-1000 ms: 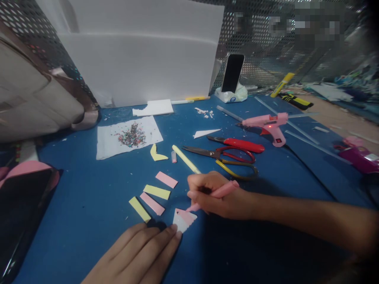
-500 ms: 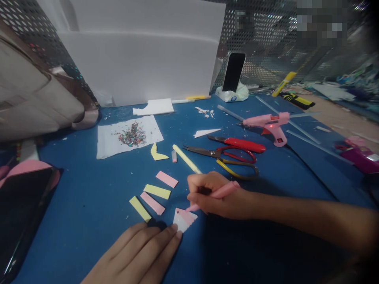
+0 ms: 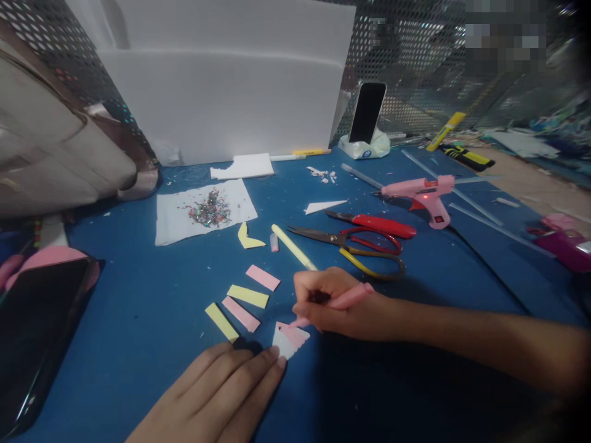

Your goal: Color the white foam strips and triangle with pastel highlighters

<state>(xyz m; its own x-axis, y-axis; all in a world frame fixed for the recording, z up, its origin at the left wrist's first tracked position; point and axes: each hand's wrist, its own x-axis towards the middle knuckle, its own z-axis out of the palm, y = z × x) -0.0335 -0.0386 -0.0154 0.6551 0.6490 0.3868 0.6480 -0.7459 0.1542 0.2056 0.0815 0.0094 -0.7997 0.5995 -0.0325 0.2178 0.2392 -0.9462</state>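
My right hand is closed round a pink marker, its tip on a small white triangular piece. Part of that piece is coloured pink, and a small dark spot shows near its top corner. With fingers outstretched, my left hand lies flat on the table, fingertips pressing the piece's lower left edge. Above it lie pink strips and yellow strips. A pale yellow marker rests just beyond my right hand, beside a small clear cap.
Scissors and a red-handled cutter lie beyond my right hand. A pink glue gun stands farther right, its cord trailing forward. Glitter sits on white paper. A dark phone is at the left; another phone stands upright behind.
The whole view has shifted slightly, with things now a little farther right. The marker tip stays on the white piece, and both hands keep nearly the same pose.
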